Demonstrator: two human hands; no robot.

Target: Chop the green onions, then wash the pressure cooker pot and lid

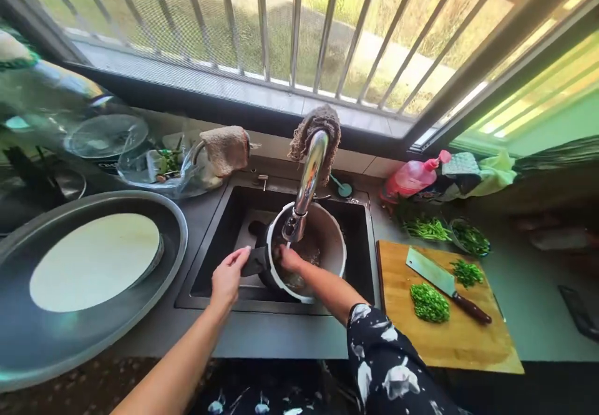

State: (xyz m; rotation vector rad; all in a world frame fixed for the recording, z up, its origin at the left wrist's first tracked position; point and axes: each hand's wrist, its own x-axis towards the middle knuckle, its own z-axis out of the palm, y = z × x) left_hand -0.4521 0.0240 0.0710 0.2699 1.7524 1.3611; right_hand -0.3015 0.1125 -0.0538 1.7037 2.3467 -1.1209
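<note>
A metal pot (334, 240) with a black handle (255, 262) is tilted in the dark sink (213, 240), beneath the chrome faucet (312, 178). My left hand (228, 278) grips the end of that handle, thumb on top. Inside the pot is my right hand (291, 260), close to the inner left wall and just below the faucet's spout. Its fingers are curled, and I cannot make out what is in them. Some water shows at the bottom of the pot, with a thin stream by the spout.
Right of the sink lies a wooden cutting board (397, 340) with a cleaver (433, 271) and chopped greens (429, 302). A pink bottle (409, 178) stands behind it. At left sits a large metal basin (175, 265) holding a white round board (96, 262). A cloth (227, 148) hangs behind the sink.
</note>
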